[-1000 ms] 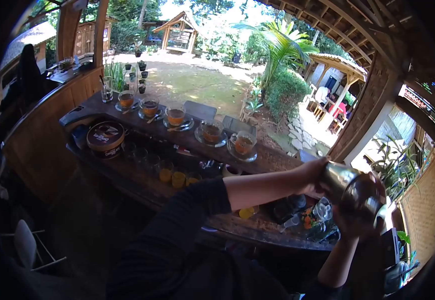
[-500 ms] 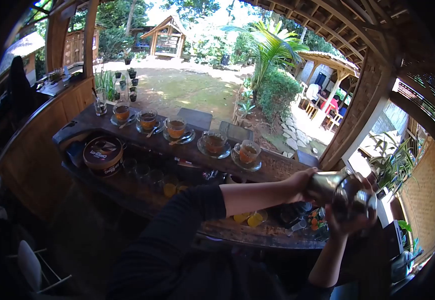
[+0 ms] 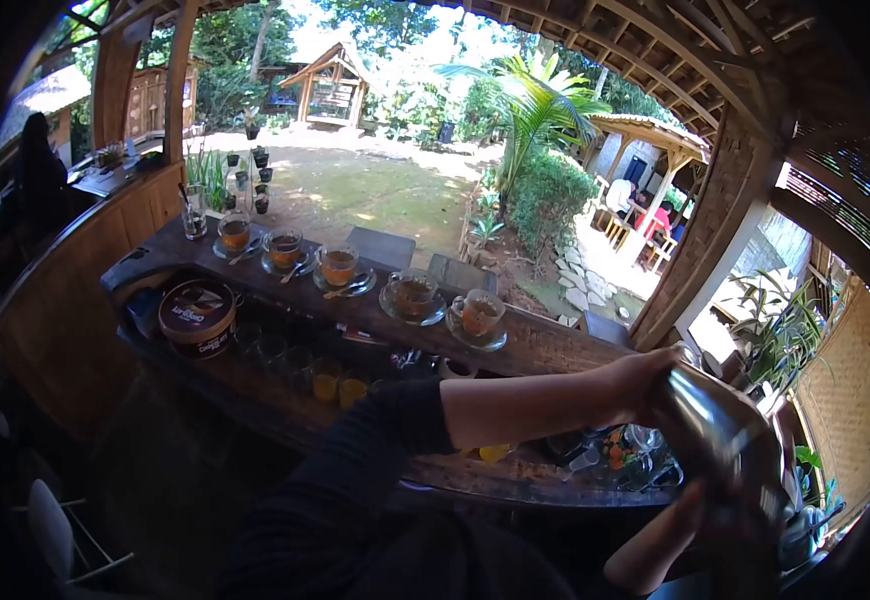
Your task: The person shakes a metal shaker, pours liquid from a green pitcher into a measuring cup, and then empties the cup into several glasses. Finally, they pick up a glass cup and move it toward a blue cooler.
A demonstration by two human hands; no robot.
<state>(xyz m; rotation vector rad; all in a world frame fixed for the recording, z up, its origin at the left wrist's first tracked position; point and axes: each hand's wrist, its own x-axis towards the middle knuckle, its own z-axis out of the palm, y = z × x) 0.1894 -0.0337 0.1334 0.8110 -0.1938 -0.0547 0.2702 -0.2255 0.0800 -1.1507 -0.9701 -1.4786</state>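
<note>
Aslant, metal shaker (image 3: 707,412) — left grip (image 3: 647,385) curled round upper end, right grip (image 3: 691,512) closed round lower.

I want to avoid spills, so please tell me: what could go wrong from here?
The metal shaker, held by the left hand and the right hand, looks smooth and might slip or leak. The dark sleeve appears close to the glasses of yellow drink and could perhaps knock one over.

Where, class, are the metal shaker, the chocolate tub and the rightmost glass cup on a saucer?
Metal shaker (image 3: 707,412), head view: its shiny side.
Chocolate tub (image 3: 197,304), head view: top of its lid.
Rightmost glass cup (image 3: 479,315), head view: its side.
</note>
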